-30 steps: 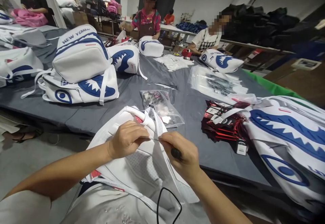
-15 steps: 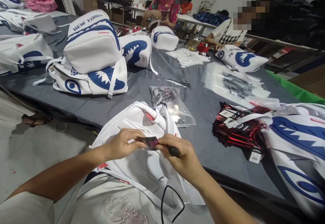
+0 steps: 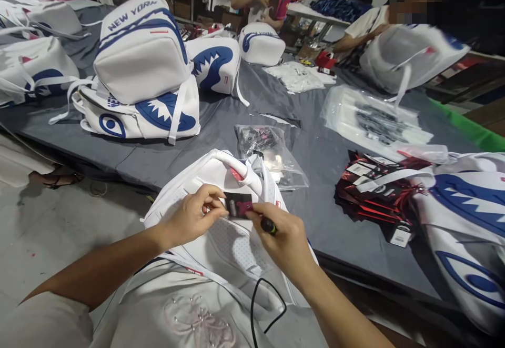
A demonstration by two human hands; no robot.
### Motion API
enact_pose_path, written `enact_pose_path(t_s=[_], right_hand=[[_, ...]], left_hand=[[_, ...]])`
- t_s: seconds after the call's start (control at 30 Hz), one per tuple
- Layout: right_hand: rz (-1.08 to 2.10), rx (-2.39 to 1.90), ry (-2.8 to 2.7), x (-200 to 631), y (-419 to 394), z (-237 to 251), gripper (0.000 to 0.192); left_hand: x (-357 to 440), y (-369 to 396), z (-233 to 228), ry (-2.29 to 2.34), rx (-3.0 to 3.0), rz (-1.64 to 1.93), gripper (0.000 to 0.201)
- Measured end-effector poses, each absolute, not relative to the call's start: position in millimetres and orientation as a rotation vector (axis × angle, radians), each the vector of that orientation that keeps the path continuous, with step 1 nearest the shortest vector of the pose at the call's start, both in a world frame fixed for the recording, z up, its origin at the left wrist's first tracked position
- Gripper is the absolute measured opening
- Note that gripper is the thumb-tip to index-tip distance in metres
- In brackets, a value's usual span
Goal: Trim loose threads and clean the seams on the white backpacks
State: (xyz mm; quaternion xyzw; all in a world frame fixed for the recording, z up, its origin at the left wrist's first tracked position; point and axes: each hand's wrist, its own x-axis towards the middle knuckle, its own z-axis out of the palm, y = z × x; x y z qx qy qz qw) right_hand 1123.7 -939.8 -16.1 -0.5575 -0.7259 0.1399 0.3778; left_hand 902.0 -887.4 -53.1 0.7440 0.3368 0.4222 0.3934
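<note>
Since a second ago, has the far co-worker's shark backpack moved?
Yes. The backpack is lifted off the grey table, held tilted above the clear bags; earlier it lay flat there.

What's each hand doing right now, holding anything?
Left hand: closed, pinching the dark hang tag.
Right hand: closed on the same tag, with a black-handled tool in its grip.

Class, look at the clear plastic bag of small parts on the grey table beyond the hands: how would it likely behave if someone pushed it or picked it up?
The clear plastic bag is wrinkled and lies slack, so it would probably sag when lifted. Its glossy film might slide easily over the grey table. The small dark contents bunch at one end, so they would likely shift.
</note>
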Motion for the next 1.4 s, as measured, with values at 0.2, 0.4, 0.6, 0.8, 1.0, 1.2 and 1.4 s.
enact_pose_path(t_s=[0.2, 0.4, 0.6, 0.8, 1.0, 1.2, 1.4], right_hand=[[0.205, -1.575, -1.885, 1139.3, -913.4, -26.3, 0.021], [0.496, -1.907, -2.419, 1100.7, -876.4, -21.3, 0.038], [0.472, -1.949, -2.752, 1082.2, -860.5, -24.0, 0.035], [0.323, -1.956, -2.818, 1078.2, -861.4, -9.4, 0.042], [0.889, -1.708, -2.291, 1056.9, -823.7, -31.7, 0.018], [0.684, -1.804, -2.451, 1050.7, -817.8, -38.9, 0.015], [0.535, -1.835, -2.498, 1052.0, -823.1, -32.2, 0.029]], left_hand=[[876.4, -867.2, -63.7, 1.383, 2.280, 1.190, 0.059], [869.2, -856.9, -73.3, 1.485, 2.182, 0.713, 0.070], [867.8, -855.8, -90.1, 1.400, 2.266, 0.844, 0.072], [867.0, -853.2, -96.7, 1.336, 2.210, 0.855, 0.076], [872.6, -850.0, -91.8, 1.299, 2.031, 0.750, 0.088], [869.4, -850.0, -94.4, 1.303, 1.989, 0.722, 0.092], [870.6, -850.7, -91.9, 1.298, 1.996, 0.689, 0.093]])
